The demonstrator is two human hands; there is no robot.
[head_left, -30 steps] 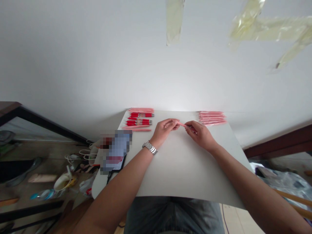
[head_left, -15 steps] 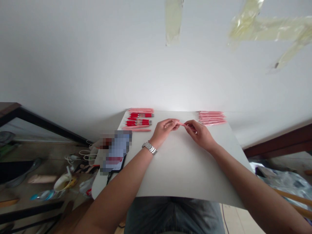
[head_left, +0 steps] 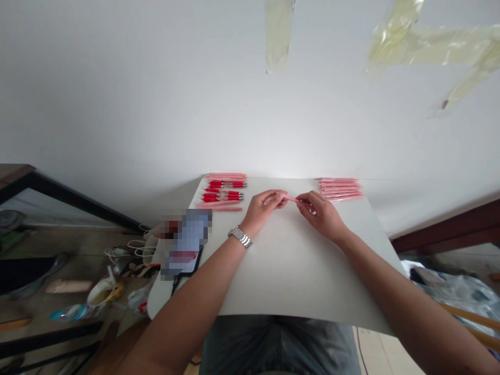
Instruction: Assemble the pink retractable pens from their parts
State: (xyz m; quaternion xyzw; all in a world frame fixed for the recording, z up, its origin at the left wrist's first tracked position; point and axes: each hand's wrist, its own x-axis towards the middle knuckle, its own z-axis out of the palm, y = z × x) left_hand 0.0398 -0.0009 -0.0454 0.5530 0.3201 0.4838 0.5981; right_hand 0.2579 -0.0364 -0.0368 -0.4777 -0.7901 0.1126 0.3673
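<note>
Over the middle of the white table (head_left: 281,271), a slim pink pen (head_left: 291,198) is stretched between my two hands. My left hand (head_left: 262,209), with a metal watch on its wrist, pinches the pen's left end; the fingers cover that end. The fingers of my right hand (head_left: 323,216) are closed on the right part of the pen. Beyond my right hand lies a row of pink pens (head_left: 339,188), side by side. Left of my left hand are red pens with silver tips (head_left: 224,195), with pink pens (head_left: 226,177) behind them and other pink pens (head_left: 219,207) in front.
A phone-like device (head_left: 187,245), blurred out, lies at the table's left edge with a cable. A white wall with yellowed tape (head_left: 278,36) rises behind the table. On the floor at left are a cup (head_left: 100,292), a bottle (head_left: 72,312) and cables; plastic bags (head_left: 461,297) are at right.
My right hand has shifted very slightly, and a little more of the pink pen shows between the hands. My left hand stays in place. The pens on the table have not moved.
</note>
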